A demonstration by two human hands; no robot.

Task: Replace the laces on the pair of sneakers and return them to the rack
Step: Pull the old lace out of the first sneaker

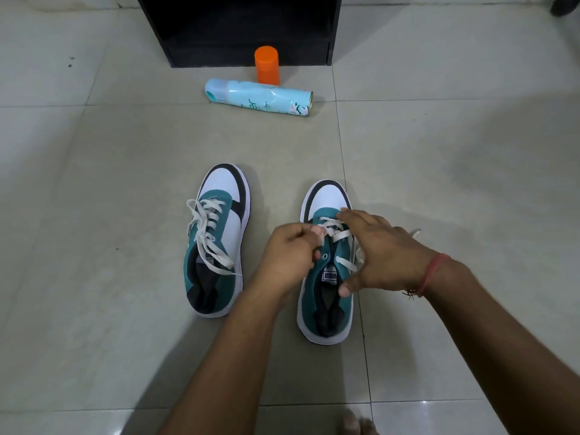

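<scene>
Two teal, white and black sneakers stand side by side on the tiled floor, toes pointing away from me. The left sneaker (219,243) is laced with a white lace whose ends lie loose over its tongue. On the right sneaker (326,271), the white lace (340,235) is threaded through only some eyelets. My left hand (290,255) pinches this lace at the shoe's left eyelet row. My right hand (381,254) lies spread over the shoe's right side, fingers on the laces and thumb on the tongue. A lace end (416,232) pokes out beyond it.
A black shoe rack (238,29) stands at the far middle. In front of it an orange-capped container (267,65) stands upright and a light-blue spray can (259,97) lies on its side. My bare toes (356,423) show at the bottom edge.
</scene>
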